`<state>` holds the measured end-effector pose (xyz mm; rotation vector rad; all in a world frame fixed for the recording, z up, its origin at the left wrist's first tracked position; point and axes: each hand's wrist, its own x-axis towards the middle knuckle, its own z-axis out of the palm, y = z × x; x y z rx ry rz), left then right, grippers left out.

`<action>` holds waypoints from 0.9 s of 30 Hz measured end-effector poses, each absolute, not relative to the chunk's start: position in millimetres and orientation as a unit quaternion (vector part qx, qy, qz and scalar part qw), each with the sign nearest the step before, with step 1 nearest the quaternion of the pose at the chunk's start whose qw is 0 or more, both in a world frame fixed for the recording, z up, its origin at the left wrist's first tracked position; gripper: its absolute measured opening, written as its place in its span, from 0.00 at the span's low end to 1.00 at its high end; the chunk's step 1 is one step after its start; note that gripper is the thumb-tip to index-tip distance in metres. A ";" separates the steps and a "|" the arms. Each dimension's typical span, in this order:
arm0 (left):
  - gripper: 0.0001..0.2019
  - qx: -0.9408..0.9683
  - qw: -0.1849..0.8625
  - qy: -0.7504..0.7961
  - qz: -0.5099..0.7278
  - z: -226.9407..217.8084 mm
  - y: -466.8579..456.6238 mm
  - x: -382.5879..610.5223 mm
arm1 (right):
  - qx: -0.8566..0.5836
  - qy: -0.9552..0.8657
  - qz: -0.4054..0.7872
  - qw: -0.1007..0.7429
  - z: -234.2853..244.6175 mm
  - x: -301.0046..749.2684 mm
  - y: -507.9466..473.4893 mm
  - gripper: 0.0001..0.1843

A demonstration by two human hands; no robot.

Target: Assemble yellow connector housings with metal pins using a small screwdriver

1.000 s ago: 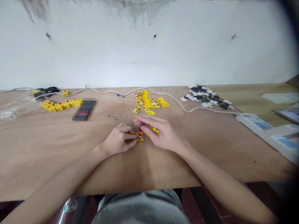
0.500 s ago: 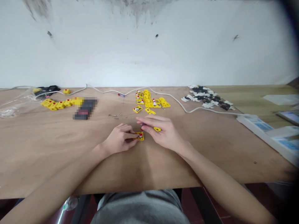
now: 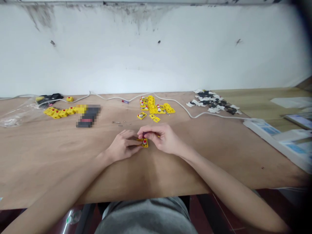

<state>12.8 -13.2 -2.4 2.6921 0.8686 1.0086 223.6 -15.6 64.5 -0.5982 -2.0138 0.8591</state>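
Observation:
A small yellow part with a red button [image 3: 144, 142] lies on the wooden table [image 3: 48, 156] in front of me. My left hand [image 3: 123, 145] pinches its left side with curled fingers. My right hand [image 3: 159, 137] is curled just above the part, its fingertips pinched on a small dark purple tool [image 3: 144, 134] held over the red button. What the tool's tip touches is hidden by my fingers.
A heap of yellow parts [image 3: 154, 106] lies behind my hands, a row of yellow blocks [image 3: 63, 111] at the left. Black and white pieces [image 3: 214, 103] sit back right with a white cable [image 3: 195, 114]. A white power strip [image 3: 273, 137] is at the right, a plastic bag [image 3: 14, 112] far left.
My right hand's fingers were stretched out; they have curled in and moved left over the yellow part with the small tool. My left hand has stayed on the part.

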 end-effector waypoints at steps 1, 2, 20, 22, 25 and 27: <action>0.06 0.894 0.074 0.285 0.338 -2.7 -13.2 13.1 | -0.234 -0.801 0.348 0.427 64.2 223.8 -14.7 0.13; 0.06 0.893 0.082 0.282 0.340 -3.1 -13.2 13.5 | -0.230 -0.796 0.352 0.435 64.1 224.9 -13.5 0.13; 0.07 0.889 0.120 0.281 0.341 -4.9 -16.1 16.1 | -0.410 -0.849 0.148 0.300 27.6 263.4 11.5 0.17; 0.06 0.887 0.117 0.284 0.344 -2.2 -16.6 15.6 | -0.421 -0.850 0.117 0.294 24.3 266.6 16.8 0.14; 0.11 0.881 0.106 0.303 0.348 4.9 -11.6 7.7 | -0.433 -0.852 0.076 0.285 18.6 274.0 27.0 0.14; 0.12 0.871 0.075 0.342 0.346 8.2 -2.0 -5.2 | -0.435 -0.853 0.060 0.281 14.2 279.1 33.7 0.14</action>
